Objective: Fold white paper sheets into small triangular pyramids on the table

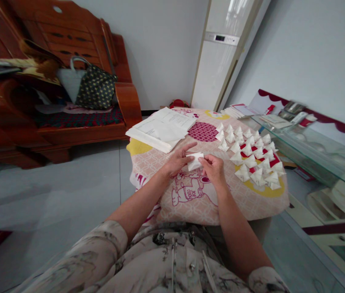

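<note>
Between my two hands is a small folded piece of white paper (194, 162), held just above the cloth-covered table. My left hand (179, 160) pinches its left side with the thumb on top, the index finger stretched out beyond it. From the right, my right hand (213, 167) grips the paper's other edge between thumb and fingers. Beyond my left hand lies a stack of printed paper sheets (160, 130). To the right of my right hand stand several rows of small pointed folded-paper shapes (251, 154), some on a red patch.
A patterned pink cloth (196, 211) covers the table. At the right is a glass-topped stand (319, 150) bearing a metal container (293, 109) and papers. A wooden bench (77, 134) with bags stands at the left, and a tall white air conditioner (212, 61) behind.
</note>
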The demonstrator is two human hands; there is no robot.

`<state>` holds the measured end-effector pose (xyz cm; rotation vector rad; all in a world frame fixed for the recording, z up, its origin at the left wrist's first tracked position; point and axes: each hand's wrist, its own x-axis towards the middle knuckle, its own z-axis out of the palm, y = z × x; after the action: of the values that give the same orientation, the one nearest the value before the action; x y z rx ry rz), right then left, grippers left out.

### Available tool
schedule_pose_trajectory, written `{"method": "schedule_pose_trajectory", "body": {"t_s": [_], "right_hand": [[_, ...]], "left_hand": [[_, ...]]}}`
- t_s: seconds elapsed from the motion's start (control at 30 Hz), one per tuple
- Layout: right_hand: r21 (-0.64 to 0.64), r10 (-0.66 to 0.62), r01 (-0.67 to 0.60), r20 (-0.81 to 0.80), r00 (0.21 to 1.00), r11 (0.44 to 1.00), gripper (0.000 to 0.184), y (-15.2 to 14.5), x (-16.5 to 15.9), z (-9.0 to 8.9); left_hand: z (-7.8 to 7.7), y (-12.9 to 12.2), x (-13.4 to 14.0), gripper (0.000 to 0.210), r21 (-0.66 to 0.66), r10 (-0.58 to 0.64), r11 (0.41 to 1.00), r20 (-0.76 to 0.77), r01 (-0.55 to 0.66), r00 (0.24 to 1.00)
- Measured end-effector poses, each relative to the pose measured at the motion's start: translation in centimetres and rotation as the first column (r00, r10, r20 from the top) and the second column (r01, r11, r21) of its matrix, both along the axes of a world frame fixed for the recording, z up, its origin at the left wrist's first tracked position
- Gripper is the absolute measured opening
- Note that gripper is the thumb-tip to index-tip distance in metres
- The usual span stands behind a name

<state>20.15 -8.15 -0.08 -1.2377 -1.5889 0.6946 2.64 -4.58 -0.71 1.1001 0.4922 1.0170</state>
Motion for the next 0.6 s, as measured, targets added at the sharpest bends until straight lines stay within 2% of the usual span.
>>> {"method": "schedule_pose_trajectory", "body": {"t_s": [0.2,0.6], "right_hand": [[-0.016,-0.013,0.013,-0.028,1.0,1.0,0.031,0.02,0.08,0.06],[0.05,-0.007,0.004,0.063,0.998,0.999,0.029,0.14,0.07,-0.19]], "left_hand": [[0.07,-0.07,-0.03,0.07,0.085,-0.013,0.996,-0.032,0.016,0.999],[-0.27,0.12,-0.11,0.056,0.175,-0.019,0.984,-0.061,0.029,0.998]]}}
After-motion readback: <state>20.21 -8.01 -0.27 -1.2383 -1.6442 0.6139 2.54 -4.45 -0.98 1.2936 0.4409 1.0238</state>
